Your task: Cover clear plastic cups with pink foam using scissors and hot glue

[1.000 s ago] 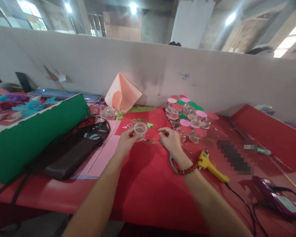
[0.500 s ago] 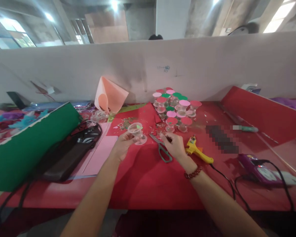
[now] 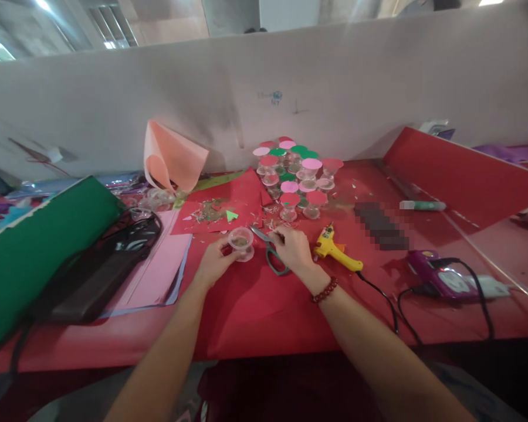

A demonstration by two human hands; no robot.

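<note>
My left hand [image 3: 213,265] is closed round a small clear plastic cup [image 3: 240,241] with brownish bits inside, held just above the red sheet [image 3: 264,305] on the table. My right hand [image 3: 293,248] rests on the green-handled scissors [image 3: 270,253], fingers curled over the blades' pivot and the handles. The scissors lie on the sheet right beside the cup. A little behind them, on a smaller red paper [image 3: 220,212], lie a green triangle scrap [image 3: 231,215] and paper trimmings.
Several clear cups with pink, red and green paper lids [image 3: 295,173] stand at the back. A yellow glue gun [image 3: 334,252] lies right of my hand, a purple one [image 3: 440,276] farther right. At left are a black bag [image 3: 101,269], green roll [image 3: 35,246], pink sheet [image 3: 154,275] and peach paper cone [image 3: 171,157].
The cup came down from near the red paper toward the sheet in front. My right hand moved left onto the scissors. The camera tilted downward.
</note>
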